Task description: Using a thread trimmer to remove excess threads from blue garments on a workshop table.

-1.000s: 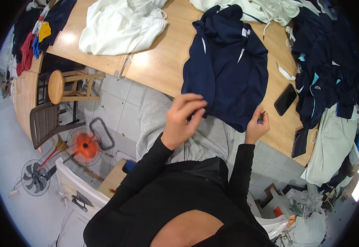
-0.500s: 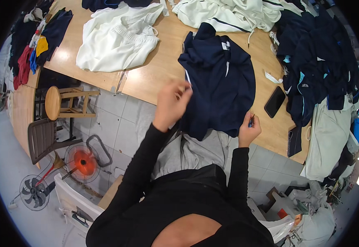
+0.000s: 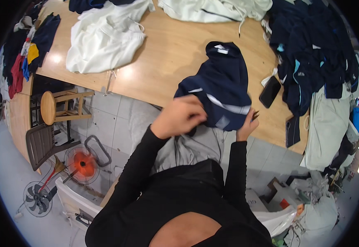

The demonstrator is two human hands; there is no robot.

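Note:
A navy garment [image 3: 222,84] with thin white stripes lies bunched on the wooden table [image 3: 171,57], its near end lifted over the table's front edge. My left hand [image 3: 181,117] grips the garment's lower left part. At its lower right corner, my right hand [image 3: 247,125] pinches the fabric together with a small dark tool, too small to identify. Both arms wear black sleeves.
A black phone [image 3: 270,91] lies just right of the garment. White clothes [image 3: 105,37] lie at the table's left and back, a pile of navy clothes [image 3: 315,49] at the right. Below the table stand a wooden stool [image 3: 49,108], a dark chair [image 3: 43,144] and an orange fan [image 3: 82,162].
The flat navy garment has been gathered and lifted toward me at its near end. My left hand slid from its left side to under its lower edge.

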